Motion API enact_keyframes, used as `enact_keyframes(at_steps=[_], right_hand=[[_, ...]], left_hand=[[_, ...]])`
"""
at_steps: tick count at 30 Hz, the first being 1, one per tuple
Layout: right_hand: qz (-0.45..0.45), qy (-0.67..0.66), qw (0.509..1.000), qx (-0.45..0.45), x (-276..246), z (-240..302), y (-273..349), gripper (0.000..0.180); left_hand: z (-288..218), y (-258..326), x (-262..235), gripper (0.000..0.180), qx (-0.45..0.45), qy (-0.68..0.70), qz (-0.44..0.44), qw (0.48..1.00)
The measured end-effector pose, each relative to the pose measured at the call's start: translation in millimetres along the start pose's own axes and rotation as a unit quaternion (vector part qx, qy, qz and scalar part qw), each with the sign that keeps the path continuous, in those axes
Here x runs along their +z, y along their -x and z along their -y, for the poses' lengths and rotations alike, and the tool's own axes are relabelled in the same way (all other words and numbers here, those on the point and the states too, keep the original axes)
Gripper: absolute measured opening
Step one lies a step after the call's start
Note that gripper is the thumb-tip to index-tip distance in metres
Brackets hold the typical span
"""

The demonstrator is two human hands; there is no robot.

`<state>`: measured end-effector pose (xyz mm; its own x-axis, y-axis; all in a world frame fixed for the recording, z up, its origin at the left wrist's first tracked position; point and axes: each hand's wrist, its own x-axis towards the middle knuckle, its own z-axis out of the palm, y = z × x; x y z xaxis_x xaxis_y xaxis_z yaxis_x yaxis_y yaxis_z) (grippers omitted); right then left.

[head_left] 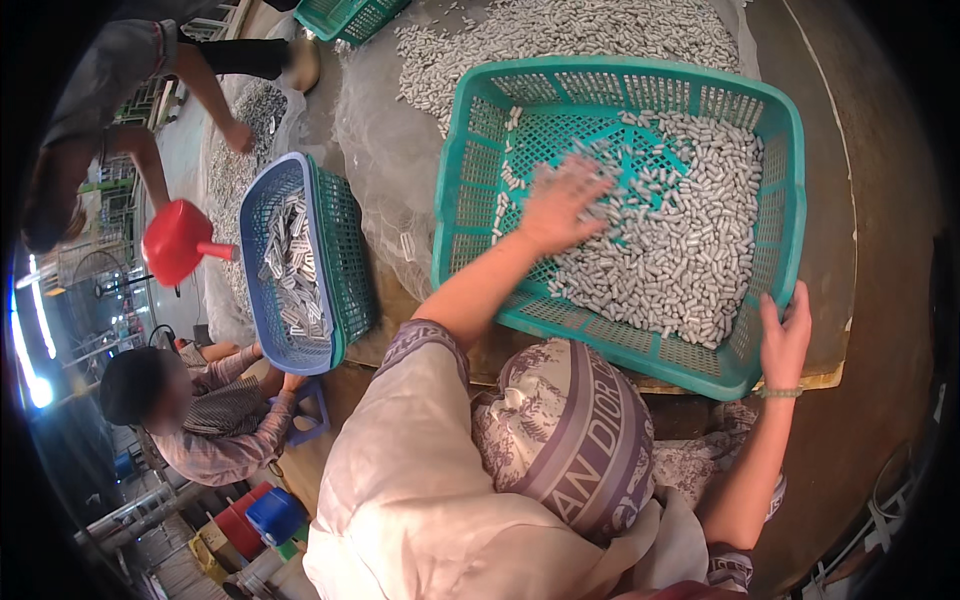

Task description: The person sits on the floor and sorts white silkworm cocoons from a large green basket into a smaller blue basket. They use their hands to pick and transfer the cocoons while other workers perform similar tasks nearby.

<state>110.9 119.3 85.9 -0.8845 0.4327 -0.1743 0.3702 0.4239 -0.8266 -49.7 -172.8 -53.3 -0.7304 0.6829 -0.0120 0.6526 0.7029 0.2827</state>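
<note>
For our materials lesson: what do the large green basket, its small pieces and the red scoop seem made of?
Large green basket: likely plastic, satiny; moulded lattice holes.
Small pieces: metal or plastic, unclear; silvery sheen.
Red scoop: probably plastic, glossy; even colour.

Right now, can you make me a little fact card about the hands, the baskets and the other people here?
Left hand: blurred, fingers spread, over small silvery pieces
Right hand: holds the green basket by its rim, near the lower right corner
Green basket: pieces crowded toward the right, lattice bottom partly bare on the left
Beyond it: a heap of similar pieces
Blue basket: holds silvery strips; a co-worker's hand at its near end
Red scoop: beside another co-worker
</note>
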Motion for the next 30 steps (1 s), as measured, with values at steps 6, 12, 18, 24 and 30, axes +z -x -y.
enact_keyframes(at_steps=[6,12,18,24,30], right_hand=[[-0.04,0.073,0.996,-0.023,4.3,-4.6,-1.7,0.022],[-0.022,0.007,1.0,-0.008,1.6,-4.5,-2.7,0.023],[0.002,0.024,0.999,0.022,-1.1,-6.7,-1.4,0.023],[-0.009,0.057,0.998,0.026,2.3,1.9,-0.3,0.023],[0.007,0.008,1.0,0.009,-0.2,-7.3,-2.9,0.024]], left_hand=[[7.7,-45.5,22.8,0.074,-0.111,0.097,-0.092,0.985],[-80.0,-39.5,17.0,0.068,0.209,0.221,-0.013,0.953],[51.1,35.5,-0.5,0.061,0.097,-0.071,0.084,0.989],[7.8,-61.6,11.9,0.071,-0.081,0.065,-0.017,0.994],[-76.7,-36.3,24.3,0.061,0.199,0.201,-0.026,0.959]])
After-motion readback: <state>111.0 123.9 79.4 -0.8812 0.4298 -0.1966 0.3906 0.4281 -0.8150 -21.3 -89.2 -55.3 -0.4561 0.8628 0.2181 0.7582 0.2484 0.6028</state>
